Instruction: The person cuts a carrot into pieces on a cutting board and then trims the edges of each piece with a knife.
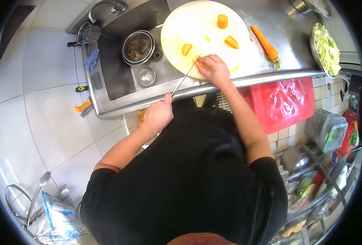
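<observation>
The left hand (158,115) is closed around the handle of a knife (185,79), its fingers hiding most of the grip, just in front of the sink's near rim. The right hand (215,70) is bent over the board, its fingertips drawn together on a small carrot piece (200,63). The piece lies beneath those fingertips, ahead of the left hand and to its right, with the far end of the blade right beside it; whether the edge touches the piece cannot be told.

Both blade tip and piece are over the near part of a round cutting board (177,26). Beyond the right hand, a wedge of carrot (231,41) lies on the board, with a thick carrot chunk (222,21) farther off. Another cut carrot chunk (186,49) is near the blade tip, on its left.

Right of the board, a whole carrot (265,43) lies on the steel surface (289,45), its green stub toward the person. Farther right stands a bowl of chopped leafy greens (327,51). Left of the board is the sink (115,79), holding a metal bowl (125,48) with contents too unclear to name and a smaller bowl (145,76).
</observation>
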